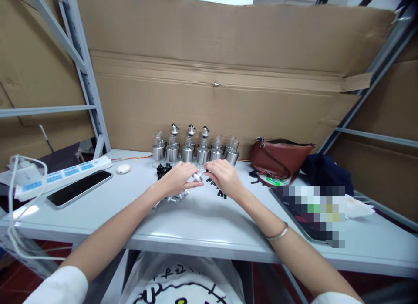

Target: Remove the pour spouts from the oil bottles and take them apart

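Observation:
My left hand is closed on a small silver pour spout between thumb and fingers. Close beside it, my right hand pinches a tiny black part, mostly hidden by the fingers. Behind both hands stand several glass bottles with steel sleeves. Three back bottles carry spouts with black flip caps. A pile of black caps sits behind my left hand, and loose silver spouts lie under it. Small black pieces lie in a row by my right hand.
On the left are a white power strip, a phone and a white round disc. At the right are a brown bag, dark blue cloth and a partly blurred tablet-like item. Cardboard walls the back.

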